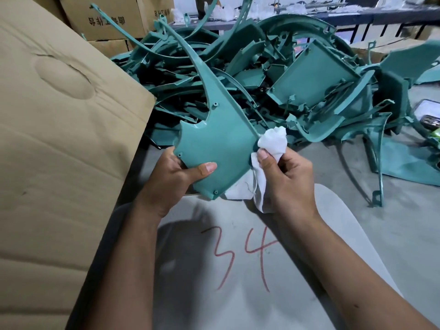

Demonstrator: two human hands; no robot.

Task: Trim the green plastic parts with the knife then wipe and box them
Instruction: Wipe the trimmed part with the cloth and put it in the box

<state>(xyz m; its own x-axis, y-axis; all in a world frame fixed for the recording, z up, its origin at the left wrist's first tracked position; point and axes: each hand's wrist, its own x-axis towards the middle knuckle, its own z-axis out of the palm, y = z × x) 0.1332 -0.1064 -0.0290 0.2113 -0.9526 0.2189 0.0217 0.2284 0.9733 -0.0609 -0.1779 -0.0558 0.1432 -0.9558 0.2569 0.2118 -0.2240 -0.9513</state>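
A big cardboard box (pixel 59 139) stands open at the left, close by, likely so finished pieces can drop straight in. Beyond the hands lies a heap of green plastic parts (pixel 273 75) on the floor, apparently awaiting their turn. One green part (pixel 214 141) — a broad panel tapering to a long curved arm — is held up over the lap, tilted to expose its edge. The left hand (pixel 176 177) steadies it, fingers behind and thumb clamped on its face. The right hand (pixel 285 172) pinches a white cloth (pixel 271 141) against the panel's right edge — the wiping step, by the look of it. No knife is visible.
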